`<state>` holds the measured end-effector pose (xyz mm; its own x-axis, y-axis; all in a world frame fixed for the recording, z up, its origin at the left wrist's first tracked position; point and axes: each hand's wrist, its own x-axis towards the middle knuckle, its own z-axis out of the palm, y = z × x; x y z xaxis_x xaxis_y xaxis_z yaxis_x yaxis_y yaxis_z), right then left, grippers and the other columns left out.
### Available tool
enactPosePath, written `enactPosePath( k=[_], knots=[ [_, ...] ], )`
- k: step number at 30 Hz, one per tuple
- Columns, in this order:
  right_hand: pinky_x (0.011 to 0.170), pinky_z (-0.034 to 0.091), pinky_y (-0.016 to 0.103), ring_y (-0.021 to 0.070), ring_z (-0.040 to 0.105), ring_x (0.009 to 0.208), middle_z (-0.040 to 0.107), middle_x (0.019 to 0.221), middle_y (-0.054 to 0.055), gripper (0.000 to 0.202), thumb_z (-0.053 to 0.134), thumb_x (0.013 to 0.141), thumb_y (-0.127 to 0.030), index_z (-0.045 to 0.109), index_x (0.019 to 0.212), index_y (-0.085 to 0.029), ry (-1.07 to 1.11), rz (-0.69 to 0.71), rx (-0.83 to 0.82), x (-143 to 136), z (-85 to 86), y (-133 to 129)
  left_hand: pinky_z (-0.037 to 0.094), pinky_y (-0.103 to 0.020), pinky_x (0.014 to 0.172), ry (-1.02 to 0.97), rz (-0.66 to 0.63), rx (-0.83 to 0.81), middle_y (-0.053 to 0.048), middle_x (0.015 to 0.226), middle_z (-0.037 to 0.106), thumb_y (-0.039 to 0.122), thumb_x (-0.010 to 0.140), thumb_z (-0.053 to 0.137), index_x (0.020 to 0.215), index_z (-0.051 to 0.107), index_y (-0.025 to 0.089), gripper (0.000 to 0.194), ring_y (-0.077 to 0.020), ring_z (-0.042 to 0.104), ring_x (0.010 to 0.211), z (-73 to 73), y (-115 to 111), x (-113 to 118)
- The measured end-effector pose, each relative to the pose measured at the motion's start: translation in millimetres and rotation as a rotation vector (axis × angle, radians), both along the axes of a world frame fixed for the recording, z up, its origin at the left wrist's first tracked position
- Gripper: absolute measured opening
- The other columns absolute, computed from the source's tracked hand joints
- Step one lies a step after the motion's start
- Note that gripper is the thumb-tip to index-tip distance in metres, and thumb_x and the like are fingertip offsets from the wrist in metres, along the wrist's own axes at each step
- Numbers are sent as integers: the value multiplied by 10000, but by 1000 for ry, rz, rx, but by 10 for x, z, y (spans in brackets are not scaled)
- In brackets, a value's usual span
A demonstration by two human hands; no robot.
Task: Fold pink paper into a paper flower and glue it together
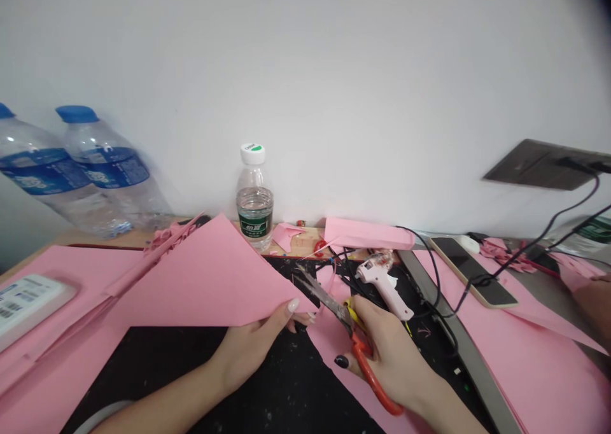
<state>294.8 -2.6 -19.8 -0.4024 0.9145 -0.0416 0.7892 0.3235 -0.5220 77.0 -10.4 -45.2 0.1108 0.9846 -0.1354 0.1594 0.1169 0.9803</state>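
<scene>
Between the thumb and fingers of my left hand [265,335] is the right corner of a large pink paper sheet [205,281], raised off the black mat [191,364]. My right hand [386,351] is closed round the red and yellow handles of a pair of scissors [341,310]. The scissor blades point up and to the left, apart at the tips, close to the sheet's right edge. Whether they touch the paper I cannot tell. Below my right hand lies another pink paper piece, partly covered by it.
A small water bottle [255,198] stands against the wall, with larger bottles [105,167] leaning at left. A white glue gun [386,284], cables and a phone [472,272] lie right. A white box [33,307] rests on pink paper. Another person's hand [596,300] shows far right.
</scene>
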Motion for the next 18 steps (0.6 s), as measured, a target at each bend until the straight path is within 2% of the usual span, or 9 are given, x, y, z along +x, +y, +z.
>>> enactPosePath(
  k=[5,9,18],
  knots=[
    [491,227,228,120,337,551,439,663,-43,386,657,569,-234,280,652,-220,-66,-21,-28,-54,10,-8,469,-304,857,28,-33,16,-4,806,726,409,837,452,652,671,226,340,-198,639,809,18,2,7],
    [501,229,231,124,355,564,441,663,-41,354,644,578,-225,297,646,-216,-55,-15,-39,-52,-6,-8,471,-294,858,36,-51,30,11,760,714,401,836,451,687,688,241,322,-193,635,787,28,4,12],
    [491,218,230,117,353,549,424,642,-44,353,627,578,-197,277,617,-214,-34,-10,8,-38,-65,-20,458,-288,873,27,-75,27,4,832,725,389,846,445,666,666,228,327,-185,632,823,2,-3,9]
  ],
)
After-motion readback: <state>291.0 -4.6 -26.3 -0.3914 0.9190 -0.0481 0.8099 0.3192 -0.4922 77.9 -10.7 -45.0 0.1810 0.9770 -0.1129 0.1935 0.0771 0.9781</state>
